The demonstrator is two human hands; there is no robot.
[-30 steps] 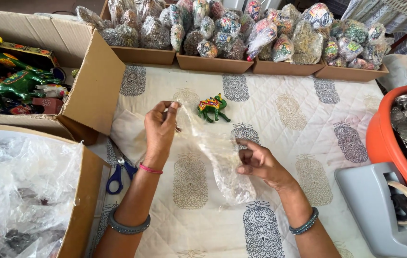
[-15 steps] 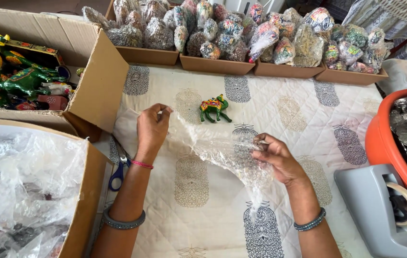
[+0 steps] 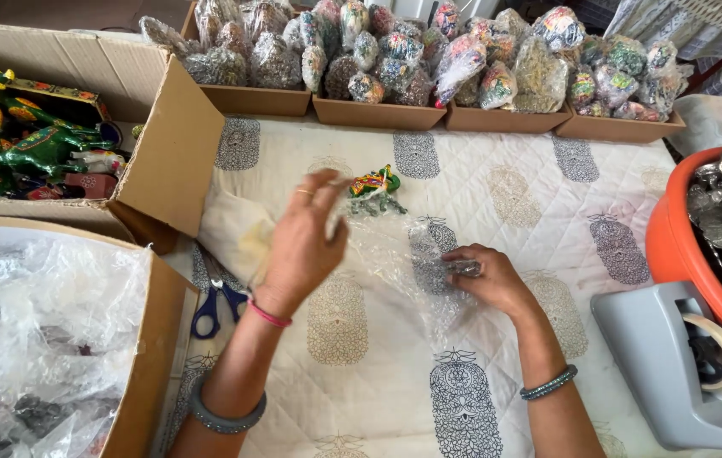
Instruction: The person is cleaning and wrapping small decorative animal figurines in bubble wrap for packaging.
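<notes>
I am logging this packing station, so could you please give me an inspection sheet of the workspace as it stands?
Surface: white quilted cloth with grey block prints.
Job's things: clear plastic wrap spread between both hands; small painted animal figure beyond it.
Clutter: blue-handled scissors; grey tape dispenser.
Hands: left hand raised, blurred; right hand pressing the wrap down.
Cables: nothing seen.
Surroundings: cardboard trays of wrapped figures; box of green figures; box of plastic sheet; orange tub.
</notes>
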